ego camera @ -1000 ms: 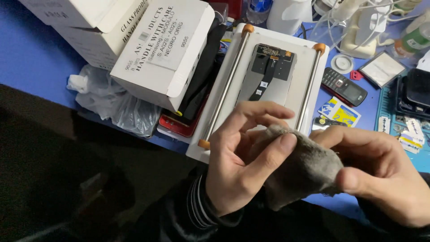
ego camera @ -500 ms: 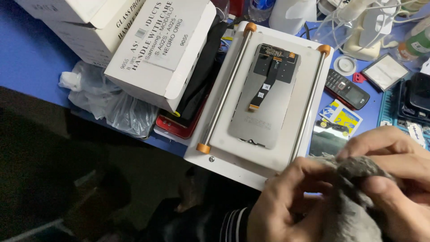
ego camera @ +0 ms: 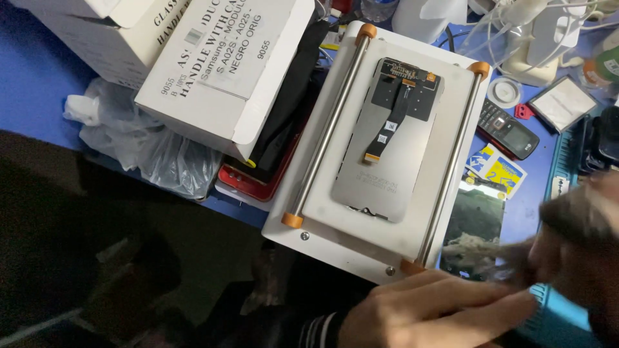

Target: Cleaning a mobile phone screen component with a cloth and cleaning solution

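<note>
At ten o'clock two white cardboard boxes (ego camera: 222, 71) with dark printed labels sit on the blue counter (ego camera: 39, 84), a crumpled clear plastic bag (ego camera: 155, 151) beside them. At centre, a phone screen panel (ego camera: 387, 148) lies face down on a white plate (ego camera: 361, 225) between two steel rods. At five o'clock my left hand (ego camera: 432, 312) pinches a grey cloth (ego camera: 516, 254); my right hand (ego camera: 580, 258), blurred, grips it too.

grey cloth (ego camera: 570, 216) is bunched up and motion-blurred at the right edge, pinched between both hands, off the bench
</note>
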